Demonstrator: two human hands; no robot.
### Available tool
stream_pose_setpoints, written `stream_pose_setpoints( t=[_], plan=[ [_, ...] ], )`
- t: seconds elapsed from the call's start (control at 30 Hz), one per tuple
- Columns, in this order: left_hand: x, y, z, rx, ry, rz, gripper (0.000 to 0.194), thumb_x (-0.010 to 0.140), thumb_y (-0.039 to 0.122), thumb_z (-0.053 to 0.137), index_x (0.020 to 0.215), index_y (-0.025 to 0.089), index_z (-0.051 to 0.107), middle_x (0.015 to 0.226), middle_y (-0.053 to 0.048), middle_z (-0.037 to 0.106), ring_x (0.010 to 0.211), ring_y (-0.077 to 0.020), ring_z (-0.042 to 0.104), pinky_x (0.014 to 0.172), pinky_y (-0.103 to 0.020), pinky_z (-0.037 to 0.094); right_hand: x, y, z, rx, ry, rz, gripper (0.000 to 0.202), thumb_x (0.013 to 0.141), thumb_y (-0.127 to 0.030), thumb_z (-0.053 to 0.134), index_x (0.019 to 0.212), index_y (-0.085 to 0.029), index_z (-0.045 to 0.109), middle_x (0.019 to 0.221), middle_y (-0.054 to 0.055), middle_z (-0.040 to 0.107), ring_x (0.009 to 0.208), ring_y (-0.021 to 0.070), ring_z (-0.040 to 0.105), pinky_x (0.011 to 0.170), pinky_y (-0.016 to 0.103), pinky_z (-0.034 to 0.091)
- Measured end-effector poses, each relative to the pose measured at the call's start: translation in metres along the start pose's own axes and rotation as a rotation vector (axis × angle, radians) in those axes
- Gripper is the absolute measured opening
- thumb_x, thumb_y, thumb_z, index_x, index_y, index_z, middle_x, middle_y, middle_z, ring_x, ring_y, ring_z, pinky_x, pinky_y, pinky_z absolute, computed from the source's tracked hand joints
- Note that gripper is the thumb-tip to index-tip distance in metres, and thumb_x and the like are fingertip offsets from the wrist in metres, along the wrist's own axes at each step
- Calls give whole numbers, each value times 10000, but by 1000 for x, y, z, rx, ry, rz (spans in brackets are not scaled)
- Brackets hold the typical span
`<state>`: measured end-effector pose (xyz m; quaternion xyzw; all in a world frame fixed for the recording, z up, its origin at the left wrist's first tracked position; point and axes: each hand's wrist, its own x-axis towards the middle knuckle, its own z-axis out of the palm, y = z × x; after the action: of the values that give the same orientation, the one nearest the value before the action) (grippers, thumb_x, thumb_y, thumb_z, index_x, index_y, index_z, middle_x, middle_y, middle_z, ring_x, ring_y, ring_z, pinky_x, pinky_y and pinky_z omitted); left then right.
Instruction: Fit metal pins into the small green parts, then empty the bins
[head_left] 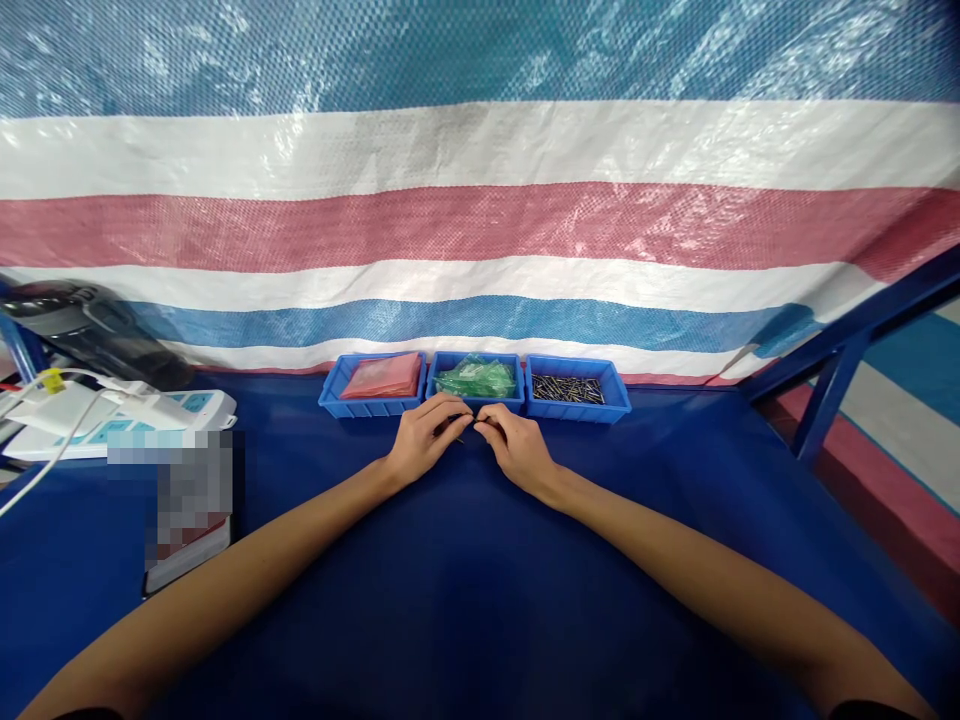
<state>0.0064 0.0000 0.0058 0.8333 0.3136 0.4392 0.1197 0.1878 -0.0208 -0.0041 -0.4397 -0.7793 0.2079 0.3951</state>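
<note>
A striped sheet [480, 225] in blue, white and red hangs behind the blue bench [480, 600], with a blue frame [847, 350] at the right. Three blue bins stand in a row at the bench's far side: the left bin [375, 408] holds red bags [382, 377], the middle bin [510, 402] holds green bags [476, 378], and the right bin [577, 411] holds many small screw-like pieces [568, 389].

Your left hand [424, 437] and right hand [519, 447] meet almost fingertip to fingertip, just in front of the middle bin. Each grip is drawn in, thumb close to the fingers. Something tiny and dark shows at your left fingertips, too small to make out, and you cannot tell from this view whether either grip has hold of anything.

Off to your left, a bottle [112, 335] leans behind a white power strip [214, 408] with a charger [146, 400] on it. Nearer you, beside your left forearm, lies a partly pixelated object [187, 565].
</note>
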Motion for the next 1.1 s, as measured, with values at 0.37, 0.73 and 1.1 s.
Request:
stream_pose_setpoints(
  t=[0.37,0.73,1.1],
  plan=[
    [-2,2,-2,12,5,52,95,900,167,522,944,149,605,917,-63,631,829,-125,614,697,-214,491,-2,3,3,-65,-27,-47,214,951,-314,425,1006,-180,583,721,14,662,576,123,589,595,213,400],
    [-2,3,-2,24,0,63,95,923,185,478,936,158,568,882,-60,628,824,-134,602,681,-226,486,-1,0,2,-111,-53,-39,219,956,-304,413,1032,-185,580,738,19,680,573,130,605,594,212,405],
    [-7,-1,0,-74,45,-128,155,945,251,433,941,151,552,889,-47,613,541,-54,513,538,-183,438,-2,2,3,-123,-59,-85,252,961,-311,402,1003,-179,613,866,45,703,689,136,641,680,215,434]
  ],
)
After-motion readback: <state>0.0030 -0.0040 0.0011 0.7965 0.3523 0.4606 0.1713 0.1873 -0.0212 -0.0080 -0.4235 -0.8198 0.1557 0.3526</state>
